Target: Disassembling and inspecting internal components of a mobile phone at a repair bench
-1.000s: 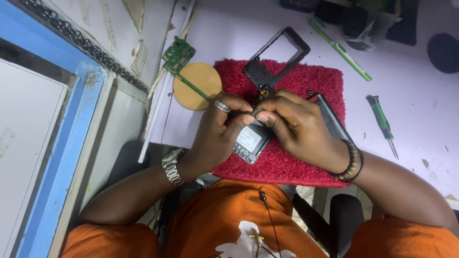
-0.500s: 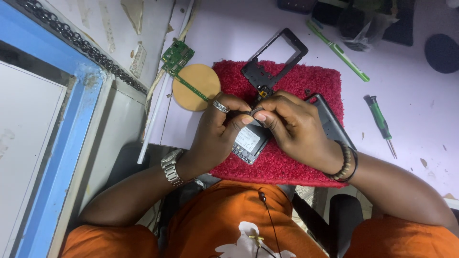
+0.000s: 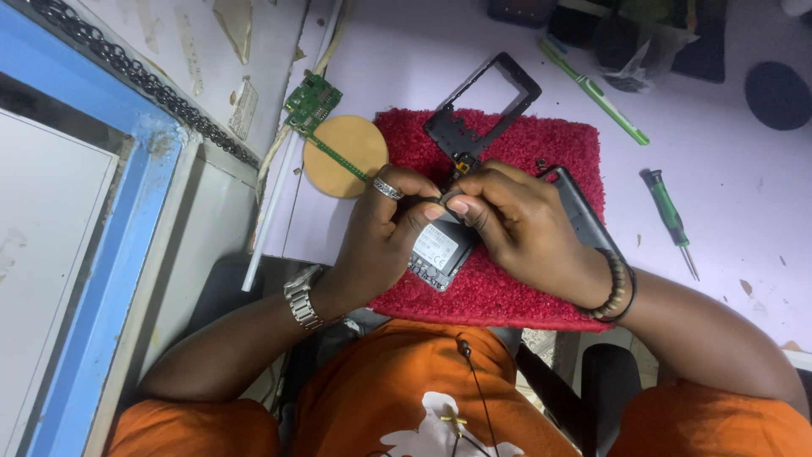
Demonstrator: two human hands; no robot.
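— Near the mat's left edge, what lies there?

— A round tan disc with a green circuit board just beyond it. Next comes the left hand, fingers closed on the phone.

— How does the phone lie?

— On the red mat, toward its near edge, long axis slanting from near-left to far-right. The right hand pinches its top end, fingertips together. Beyond sits a black frame; off the mat's right edge, a green screwdriver.

fuzzy red cloth mat; matt black plastic frame; shiny metal watch; smooth lilac tabletop.
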